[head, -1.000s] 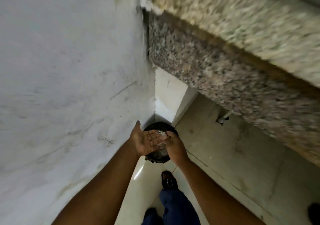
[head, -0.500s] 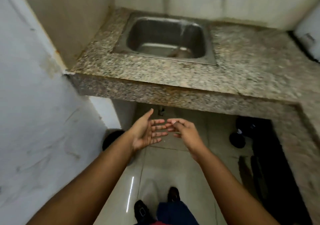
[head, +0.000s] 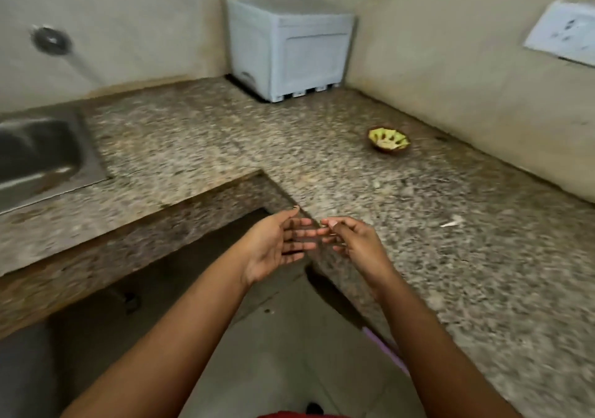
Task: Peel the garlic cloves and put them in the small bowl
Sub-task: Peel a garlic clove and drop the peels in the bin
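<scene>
Near the small bowl (head: 389, 139), your left hand (head: 277, 247) is open; your right hand (head: 354, 243) maybe pinches something. Walk over slowly.

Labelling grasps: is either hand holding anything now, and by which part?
Left hand: nothing, palm open. Right hand: fingers curled and blurred, so a small held item cannot be told.
</scene>
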